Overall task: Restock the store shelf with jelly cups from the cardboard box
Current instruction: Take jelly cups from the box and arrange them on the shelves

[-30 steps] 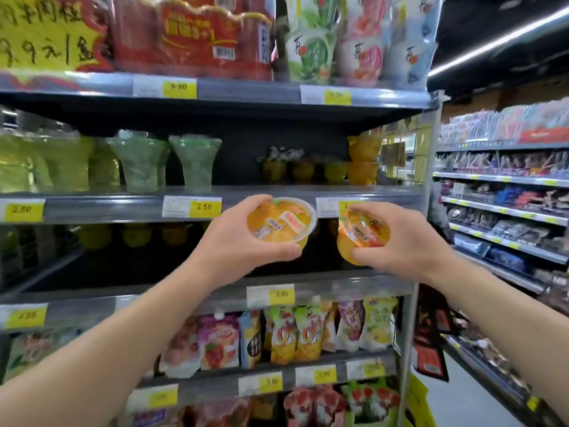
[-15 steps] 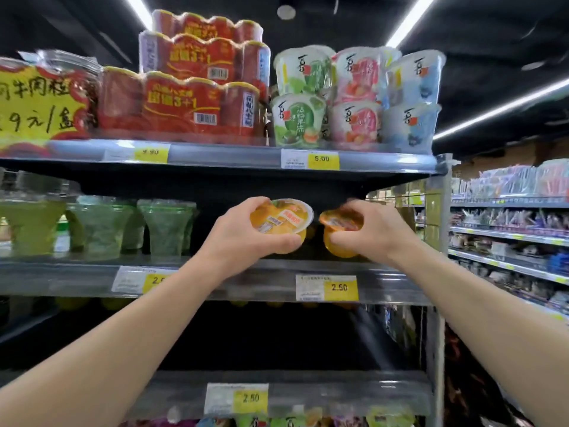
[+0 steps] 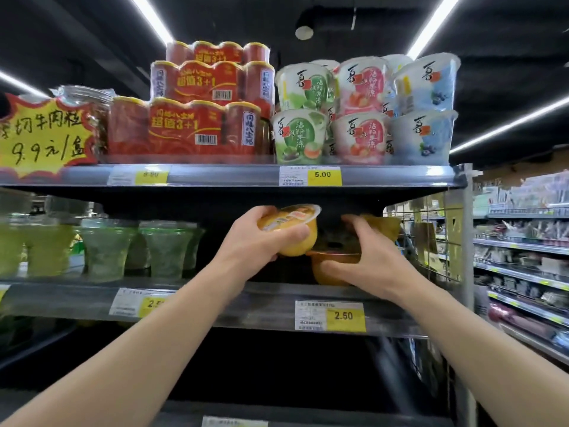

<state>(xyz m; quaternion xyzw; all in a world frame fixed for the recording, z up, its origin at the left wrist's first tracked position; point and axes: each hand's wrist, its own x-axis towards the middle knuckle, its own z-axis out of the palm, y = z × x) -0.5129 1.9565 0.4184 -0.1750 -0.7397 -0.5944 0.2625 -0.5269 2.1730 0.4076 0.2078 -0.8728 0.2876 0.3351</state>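
My left hand (image 3: 261, 241) grips an orange jelly cup (image 3: 292, 229), tilted, above the second shelf (image 3: 231, 306). My right hand (image 3: 369, 260) is closed on a second orange jelly cup (image 3: 334, 266), which stands at the shelf's front edge under the first cup. More orange cups (image 3: 385, 226) sit behind my right hand, partly hidden. The cardboard box is out of view.
Green jelly cups (image 3: 107, 248) fill the left of the same shelf. The top shelf (image 3: 231, 175) carries red multipacks (image 3: 200, 124) and white cups (image 3: 363, 118). A wire side panel (image 3: 431, 238) closes the shelf's right end. Another aisle's shelves (image 3: 523, 257) stand at right.
Both hands rose from the lower shelf level into the second shelf. The right hand's cup now rests on the shelf board, and the left cup hangs just above it.
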